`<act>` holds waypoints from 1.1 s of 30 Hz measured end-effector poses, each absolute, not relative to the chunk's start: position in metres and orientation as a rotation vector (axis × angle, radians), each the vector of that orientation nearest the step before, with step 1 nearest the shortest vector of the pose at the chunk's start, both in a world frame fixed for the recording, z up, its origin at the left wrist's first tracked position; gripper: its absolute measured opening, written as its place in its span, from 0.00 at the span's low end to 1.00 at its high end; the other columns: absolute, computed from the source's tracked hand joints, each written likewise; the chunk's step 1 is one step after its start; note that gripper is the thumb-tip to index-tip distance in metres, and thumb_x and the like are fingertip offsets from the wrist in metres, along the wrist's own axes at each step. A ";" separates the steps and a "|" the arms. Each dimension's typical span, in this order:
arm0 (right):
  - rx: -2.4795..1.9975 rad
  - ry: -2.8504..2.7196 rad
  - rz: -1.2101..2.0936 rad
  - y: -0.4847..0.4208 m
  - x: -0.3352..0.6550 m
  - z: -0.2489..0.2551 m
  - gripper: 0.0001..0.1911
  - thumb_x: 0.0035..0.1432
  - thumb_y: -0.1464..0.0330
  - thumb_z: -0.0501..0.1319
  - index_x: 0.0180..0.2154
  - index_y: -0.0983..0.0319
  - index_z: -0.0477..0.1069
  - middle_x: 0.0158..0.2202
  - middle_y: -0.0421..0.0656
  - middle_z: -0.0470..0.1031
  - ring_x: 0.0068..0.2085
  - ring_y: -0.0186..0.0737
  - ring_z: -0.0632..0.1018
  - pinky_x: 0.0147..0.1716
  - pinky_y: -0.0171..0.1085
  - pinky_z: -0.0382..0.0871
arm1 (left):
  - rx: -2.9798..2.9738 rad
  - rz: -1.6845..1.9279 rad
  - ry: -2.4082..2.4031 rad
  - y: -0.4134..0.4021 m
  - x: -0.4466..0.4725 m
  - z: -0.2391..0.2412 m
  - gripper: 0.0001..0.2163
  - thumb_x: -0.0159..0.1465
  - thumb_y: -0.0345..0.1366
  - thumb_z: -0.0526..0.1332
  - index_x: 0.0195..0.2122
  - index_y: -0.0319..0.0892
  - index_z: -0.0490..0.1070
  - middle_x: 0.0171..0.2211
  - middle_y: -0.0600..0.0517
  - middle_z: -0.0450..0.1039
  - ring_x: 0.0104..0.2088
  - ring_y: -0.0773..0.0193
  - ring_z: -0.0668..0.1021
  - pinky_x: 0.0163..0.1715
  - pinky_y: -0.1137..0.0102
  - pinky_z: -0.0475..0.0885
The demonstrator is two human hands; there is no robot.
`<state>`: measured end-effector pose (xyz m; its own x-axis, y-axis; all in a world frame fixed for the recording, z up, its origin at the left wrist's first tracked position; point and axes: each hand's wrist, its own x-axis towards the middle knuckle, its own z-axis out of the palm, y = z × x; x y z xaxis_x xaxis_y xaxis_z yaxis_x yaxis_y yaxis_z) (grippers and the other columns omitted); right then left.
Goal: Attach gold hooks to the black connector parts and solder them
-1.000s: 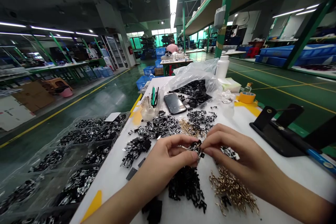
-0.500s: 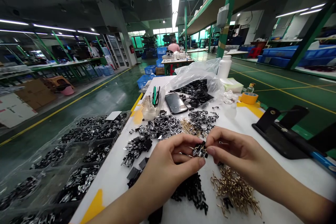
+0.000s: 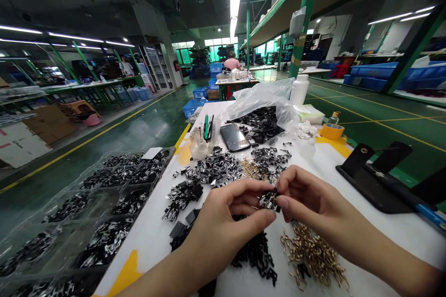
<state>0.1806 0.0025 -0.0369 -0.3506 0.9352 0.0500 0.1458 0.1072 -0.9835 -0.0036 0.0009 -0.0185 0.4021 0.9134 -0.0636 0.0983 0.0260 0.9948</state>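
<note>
Between the fingertips of both hands sits a small black part with silver metal clips (image 3: 268, 200); its exact kind is unclear. My left hand (image 3: 235, 218) pinches it from the left, thumb below and fingers above. From the right, my right hand (image 3: 304, 192) closes thumb and forefinger on its edge, where a bit of brass-coloured metal shows. Under the right wrist lies a heap of bent brass-coloured pieces (image 3: 318, 255). Small black plastic parts (image 3: 258, 255) are piled below the left hand. Farther up are heaps of silver clips (image 3: 218, 167) and a smaller brass pile (image 3: 256, 167).
A phone (image 3: 234, 138) lies before a clear plastic bag (image 3: 284, 113) of black parts. Nearby stand a pen holder (image 3: 200, 149), white bottle (image 3: 299, 89) and orange tape roll (image 3: 332, 132). A black stand (image 3: 372, 185) is right; a divided tray (image 3: 101, 195) is left. A person (image 3: 232, 62) sits far ahead.
Both hands stay together around the small part, shifted slightly right in view. The part looks a little turned, and less of the brass-coloured metal shows.
</note>
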 end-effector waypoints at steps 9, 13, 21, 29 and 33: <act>-0.972 -1.657 1.250 -0.002 0.186 -0.037 0.08 0.63 0.60 0.53 0.43 0.53 0.60 0.27 0.35 0.60 0.29 0.34 0.66 0.27 0.35 0.60 | 1.087 0.767 0.854 0.011 -0.006 -0.013 0.13 0.60 0.36 0.64 0.44 0.37 0.73 0.30 0.51 0.75 0.30 0.70 0.76 0.35 0.74 0.72; -0.985 -1.786 1.135 -0.001 0.186 -0.035 0.04 0.63 0.63 0.54 0.41 0.52 0.64 0.31 0.37 0.63 0.30 0.33 0.67 0.28 0.34 0.62 | 1.045 0.677 0.750 0.010 -0.008 -0.014 0.09 0.63 0.36 0.60 0.39 0.36 0.76 0.28 0.51 0.73 0.28 0.73 0.75 0.34 0.77 0.71; -0.961 -1.826 1.161 0.001 0.186 -0.030 0.05 0.62 0.64 0.55 0.36 0.56 0.68 0.32 0.39 0.64 0.29 0.33 0.69 0.27 0.33 0.65 | 0.933 0.651 0.707 0.011 -0.006 -0.017 0.08 0.63 0.34 0.59 0.39 0.34 0.74 0.28 0.50 0.72 0.28 0.73 0.74 0.32 0.77 0.71; -0.995 -1.947 0.826 -0.002 0.182 -0.035 0.06 0.61 0.72 0.54 0.37 0.56 0.67 0.32 0.39 0.66 0.32 0.33 0.71 0.30 0.34 0.64 | 1.029 0.693 0.782 0.013 -0.008 -0.020 0.15 0.57 0.29 0.66 0.46 0.39 0.70 0.31 0.52 0.74 0.31 0.70 0.77 0.37 0.72 0.72; -1.000 -1.962 0.815 -0.002 0.181 -0.033 0.06 0.61 0.72 0.54 0.37 0.57 0.67 0.30 0.38 0.66 0.31 0.33 0.70 0.29 0.33 0.63 | 1.087 0.682 0.807 0.013 -0.008 -0.017 0.18 0.55 0.25 0.66 0.47 0.40 0.71 0.31 0.53 0.75 0.31 0.72 0.76 0.36 0.75 0.70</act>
<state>0.1807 -0.0024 -0.0332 -0.3926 0.8527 0.3446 0.3577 0.4868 -0.7969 -0.0083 0.0134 -0.0172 0.5406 0.8102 -0.2266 -0.0887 0.3227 0.9423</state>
